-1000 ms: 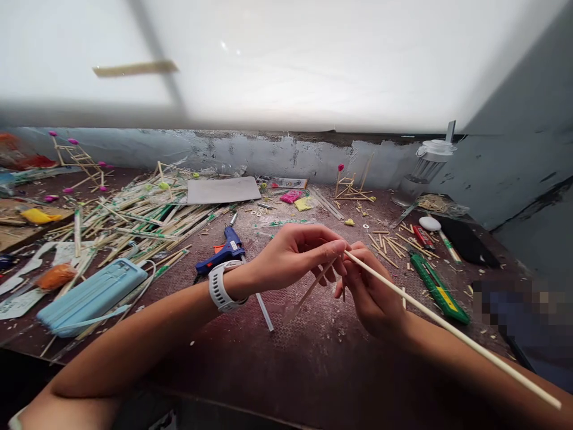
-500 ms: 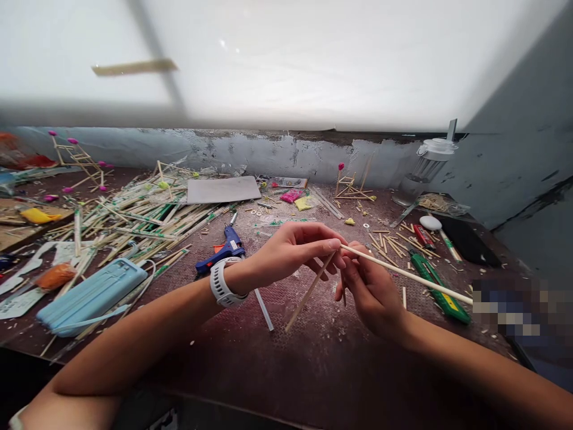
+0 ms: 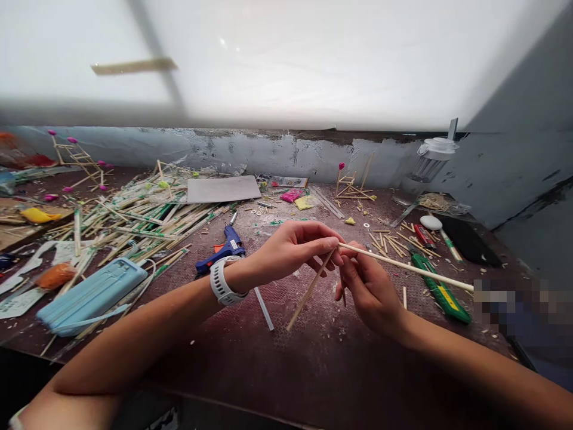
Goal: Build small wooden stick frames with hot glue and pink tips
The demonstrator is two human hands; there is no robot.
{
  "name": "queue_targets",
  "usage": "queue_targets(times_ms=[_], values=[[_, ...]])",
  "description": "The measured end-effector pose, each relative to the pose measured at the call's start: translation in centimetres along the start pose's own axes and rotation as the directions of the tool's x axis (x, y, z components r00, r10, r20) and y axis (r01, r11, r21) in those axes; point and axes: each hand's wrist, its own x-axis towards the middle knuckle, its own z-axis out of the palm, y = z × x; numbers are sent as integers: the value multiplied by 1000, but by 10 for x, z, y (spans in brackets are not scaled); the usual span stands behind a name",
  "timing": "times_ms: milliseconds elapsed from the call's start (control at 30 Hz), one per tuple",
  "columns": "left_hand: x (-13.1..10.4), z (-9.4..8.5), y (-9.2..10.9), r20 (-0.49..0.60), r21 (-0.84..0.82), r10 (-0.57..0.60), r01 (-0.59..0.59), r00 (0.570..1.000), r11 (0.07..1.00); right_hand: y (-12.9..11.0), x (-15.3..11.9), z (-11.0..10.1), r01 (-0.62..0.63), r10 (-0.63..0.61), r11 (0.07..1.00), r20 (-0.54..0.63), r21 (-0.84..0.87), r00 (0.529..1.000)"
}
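My left hand (image 3: pixel 298 248), with a pale watch on its wrist, pinches the joined ends of thin wooden sticks over the middle of the table. One long stick (image 3: pixel 412 265) runs from the fingertips out to the right. Another stick (image 3: pixel 304 301) slants down to the left beneath the fingers. My right hand (image 3: pixel 371 286) is closed just right of the joint, its fingers round a short stick (image 3: pixel 344 288) that points down. Fingers of both hands meet and partly hide where the sticks join.
A blue glue gun (image 3: pixel 226 248) lies left of my hands, beside a pile of sticks (image 3: pixel 147 215). Nearer is a light blue case (image 3: pixel 92 295). A green cutter (image 3: pixel 441 289) lies right. Small stick structures (image 3: pixel 351 185) stand at the back, near a clear jar (image 3: pixel 425 164).
The joined sticks have shifted very slightly, and the far end of the long stick has risen a little. Both hands keep nearly the same place and grip.
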Motion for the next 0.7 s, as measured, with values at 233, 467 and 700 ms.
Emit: queue_targets(times_ms=[233, 467, 700], values=[[-1, -1, -4, -103, 445, 265, -193, 959, 874, -4, 3, 0, -82, 82, 997, -51, -10, 995], [-2, -7, -11, 42, 749, 499, -358, 865, 557, -11, 6, -1, -156, 155, 987, -42, -37, 987], [-3, -4, -12, -92, 714, 435, -246, 896, 656, -9, 10, -2, -182, 183, 983, -64, 12, 981]])
